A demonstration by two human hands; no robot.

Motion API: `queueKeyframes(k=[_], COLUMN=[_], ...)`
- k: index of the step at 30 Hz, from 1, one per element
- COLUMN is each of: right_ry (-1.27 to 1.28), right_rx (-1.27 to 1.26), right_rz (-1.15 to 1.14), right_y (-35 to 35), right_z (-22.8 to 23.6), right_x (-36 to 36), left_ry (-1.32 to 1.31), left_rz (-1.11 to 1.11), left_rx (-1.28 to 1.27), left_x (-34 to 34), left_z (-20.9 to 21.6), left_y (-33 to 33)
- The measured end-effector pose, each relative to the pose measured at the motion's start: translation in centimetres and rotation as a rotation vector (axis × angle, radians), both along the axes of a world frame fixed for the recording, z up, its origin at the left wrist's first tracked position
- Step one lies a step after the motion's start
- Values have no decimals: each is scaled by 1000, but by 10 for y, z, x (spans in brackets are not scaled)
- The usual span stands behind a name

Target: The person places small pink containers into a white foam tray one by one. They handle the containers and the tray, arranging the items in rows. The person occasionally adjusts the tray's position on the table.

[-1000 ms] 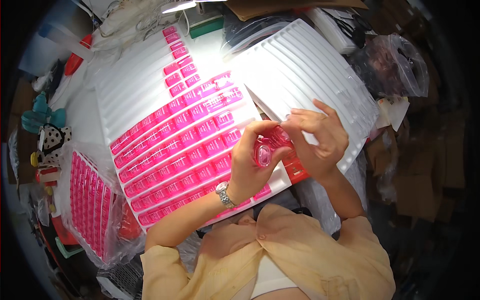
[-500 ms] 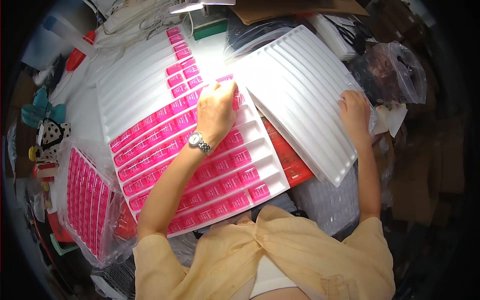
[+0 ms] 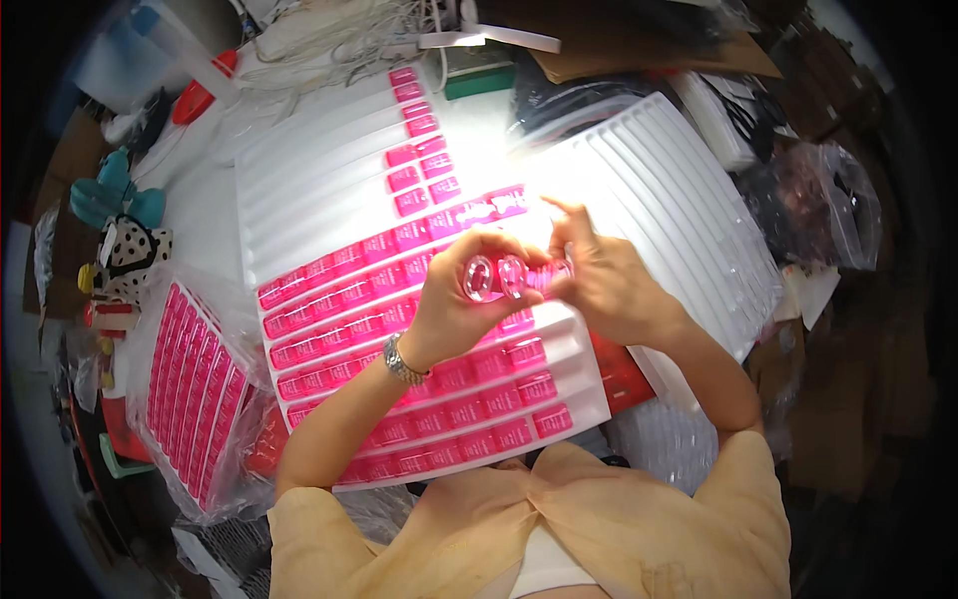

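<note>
In front of me, over the tray, my left hand is closed around a short row of small round, clear-and-pink containers. My right hand meets the row's right end, thumb and fingers pinching it there, with the index finger raised. Below both hands lies a white ridged tray, its slots lined with rows of pink labelled containers. Its right-hand ends show bare white. Bright glare washes out the containers just beyond my hands.
To the right a stack of white ridged trays lies tilted. Another white tray at the far left carries a few pink pieces. A plastic-wrapped pink-filled tray leans at left. A lamp and cables sit at the back.
My left hand has come off the tray's far rows toward me and now holds pink containers. My right hand has left the white trays' edge and joined it. The view has shifted slightly.
</note>
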State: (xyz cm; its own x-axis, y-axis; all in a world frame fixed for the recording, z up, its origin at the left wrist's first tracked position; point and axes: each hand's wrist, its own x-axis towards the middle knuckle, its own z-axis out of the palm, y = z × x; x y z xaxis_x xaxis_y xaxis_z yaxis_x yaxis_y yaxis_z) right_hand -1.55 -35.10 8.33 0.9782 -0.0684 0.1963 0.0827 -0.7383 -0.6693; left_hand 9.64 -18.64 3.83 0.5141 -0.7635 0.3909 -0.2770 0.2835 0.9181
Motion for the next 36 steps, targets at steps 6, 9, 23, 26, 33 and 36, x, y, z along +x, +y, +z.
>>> queueKeyframes(k=[6, 9, 23, 26, 33, 36], right_ry=[-36, 10, -55, -73, -73, -7], right_rx=[510, 456, 76, 41, 125, 339], right_rz=[-480, -478, -585, -576, -549, -558], right_y=[-83, -79, -66, -68, -70, -75], right_z=[-63, -94, -90, -92, -99, -95], right_x=[-51, -37, -35, -33, -34, -43], left_ry=[-354, -458, -627, -620, -672, -440], left_rz=[514, 644, 196, 418, 609, 356], left_rx=[292, 480, 994, 937, 894, 1482], left_x=[169, 232, 316, 328, 322, 265], left_z=[-34, -67, -58, -67, -50, 0], left_y=[-14, -13, -64, -74, -12, 35])
